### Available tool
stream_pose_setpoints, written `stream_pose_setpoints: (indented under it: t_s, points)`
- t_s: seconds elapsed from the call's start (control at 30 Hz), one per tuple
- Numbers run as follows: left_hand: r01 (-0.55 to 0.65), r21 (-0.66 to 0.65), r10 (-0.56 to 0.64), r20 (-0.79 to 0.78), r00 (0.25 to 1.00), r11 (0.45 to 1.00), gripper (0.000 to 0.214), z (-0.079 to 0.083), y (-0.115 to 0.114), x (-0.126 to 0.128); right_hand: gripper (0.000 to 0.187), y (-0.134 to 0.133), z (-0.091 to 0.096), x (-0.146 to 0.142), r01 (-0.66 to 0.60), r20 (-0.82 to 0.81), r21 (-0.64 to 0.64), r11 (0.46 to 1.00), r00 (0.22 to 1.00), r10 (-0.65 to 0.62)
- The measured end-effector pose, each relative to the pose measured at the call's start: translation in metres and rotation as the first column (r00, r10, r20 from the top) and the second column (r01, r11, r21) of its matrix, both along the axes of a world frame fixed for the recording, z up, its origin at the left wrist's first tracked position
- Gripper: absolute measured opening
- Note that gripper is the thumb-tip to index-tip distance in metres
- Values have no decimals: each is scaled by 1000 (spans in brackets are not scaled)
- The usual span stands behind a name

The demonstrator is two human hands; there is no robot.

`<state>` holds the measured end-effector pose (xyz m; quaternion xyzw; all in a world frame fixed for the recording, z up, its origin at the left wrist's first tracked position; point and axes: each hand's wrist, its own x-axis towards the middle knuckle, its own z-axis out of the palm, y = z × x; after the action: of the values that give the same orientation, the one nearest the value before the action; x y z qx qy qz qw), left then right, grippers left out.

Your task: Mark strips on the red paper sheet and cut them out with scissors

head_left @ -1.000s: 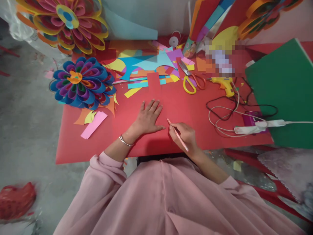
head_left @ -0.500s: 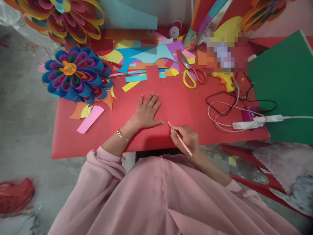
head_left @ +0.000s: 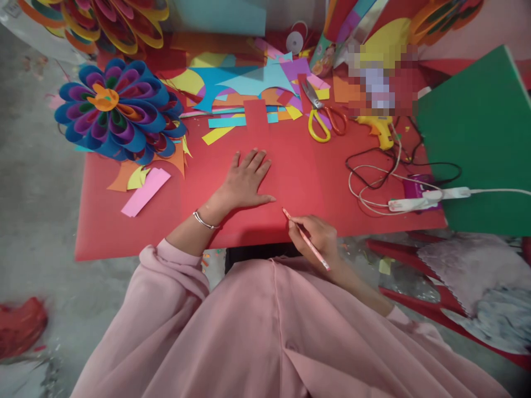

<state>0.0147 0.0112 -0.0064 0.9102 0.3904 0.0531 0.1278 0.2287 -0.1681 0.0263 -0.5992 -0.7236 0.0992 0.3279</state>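
Observation:
My left hand (head_left: 245, 181) lies flat with fingers spread on a red paper strip (head_left: 274, 166) that runs away from me over the large red sheet (head_left: 133, 232). My right hand (head_left: 315, 237) is closed around a pink pencil (head_left: 306, 239), its tip touching the red paper near the front edge, just right of my left thumb. A thin bracelet circles my left wrist.
A blue and purple paper flower (head_left: 118, 113) sits at the left, with another flower (head_left: 103, 22) behind it. Paper scraps (head_left: 249, 83), yellow and orange scissors (head_left: 319, 119), a yellow glue gun (head_left: 379, 130), cables and a power strip (head_left: 427, 199) lie beyond. A green board (head_left: 481, 138) stands right.
My right hand has drawn the pencil slightly toward me along the paper. My left hand stays flat. The view has tilted, so everything sits a little higher in the picture.

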Motion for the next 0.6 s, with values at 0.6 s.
stream_pose_setpoints:
  t_s: [0.6]
  points:
    - [5, -1, -5, 1, 1000, 1000, 111, -1, 2, 1, 12, -27, 7, -1, -12, -16, 13, 1000, 1000, 12]
